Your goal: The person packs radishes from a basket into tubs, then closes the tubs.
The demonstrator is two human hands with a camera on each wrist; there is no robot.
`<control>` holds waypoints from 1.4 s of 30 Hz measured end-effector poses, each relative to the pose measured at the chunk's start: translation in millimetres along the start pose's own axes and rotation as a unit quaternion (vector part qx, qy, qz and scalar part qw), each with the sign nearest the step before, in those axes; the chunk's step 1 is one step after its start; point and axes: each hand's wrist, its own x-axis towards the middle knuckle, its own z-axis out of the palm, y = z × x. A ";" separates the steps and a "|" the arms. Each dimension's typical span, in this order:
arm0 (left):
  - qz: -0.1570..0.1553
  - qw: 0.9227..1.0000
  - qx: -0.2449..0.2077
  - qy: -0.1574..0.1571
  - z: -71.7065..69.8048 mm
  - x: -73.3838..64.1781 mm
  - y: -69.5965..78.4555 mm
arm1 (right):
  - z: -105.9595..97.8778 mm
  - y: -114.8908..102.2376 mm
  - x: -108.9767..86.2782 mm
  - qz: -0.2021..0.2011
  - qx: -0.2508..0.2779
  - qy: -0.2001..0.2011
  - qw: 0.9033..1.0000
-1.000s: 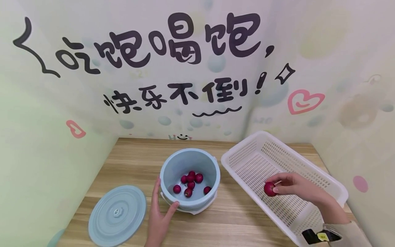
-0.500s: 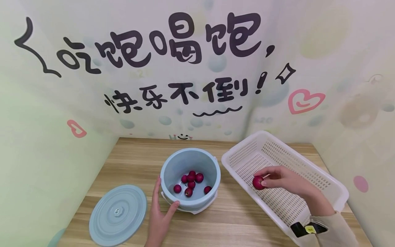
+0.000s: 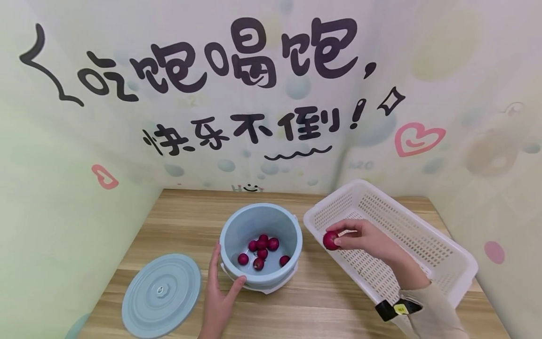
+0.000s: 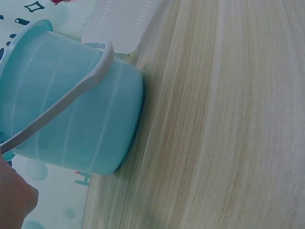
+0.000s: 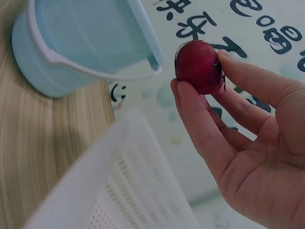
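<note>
My right hand (image 3: 363, 239) pinches a round red radish (image 3: 330, 240) between thumb and fingers, over the left rim of a white plastic basket (image 3: 423, 287). Close up in the right wrist view, the radish (image 5: 198, 67) has dark, stringy bits on one side. A light blue bucket (image 3: 263, 278) stands upright with several radishes (image 3: 262, 244) on its bottom. Thumb and forefinger spread apart, my left hand (image 3: 220, 299) touches the bucket's left side. Only part of the left hand (image 4: 16, 195) shows in the left wrist view, near the bucket's pale handle (image 4: 71, 93).
A round blue lid (image 3: 162, 296) lies flat on the wooden table (image 3: 186, 212), left of my left hand. The basket stands to the bucket's right with a narrow gap between them. Behind the table rises a printed wall (image 3: 262, 103) with black lettering.
My right hand has carried the radish leftward and a little away from me, from above the basket's middle to its left rim. The left hand and bucket stay in place.
</note>
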 end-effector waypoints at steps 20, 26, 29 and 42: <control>0.013 0.999 0.042 -0.029 -20.1 0.3 2.2 | 70.2 -35.5 49.4 -0.009 0.074 -0.003 0.997; 0.008 0.997 0.071 -0.028 -45.1 4.5 3.4 | 93.6 -49.5 57.1 -0.035 0.077 -0.027 0.996; 0.041 0.996 0.080 -0.015 -60.9 9.0 5.5 | 109.2 -55.4 63.0 -0.058 0.077 -0.041 0.995; 0.042 0.986 0.157 0.040 -127.6 25.6 15.8 | 206.4 -83.8 86.4 -0.098 0.083 -0.105 0.986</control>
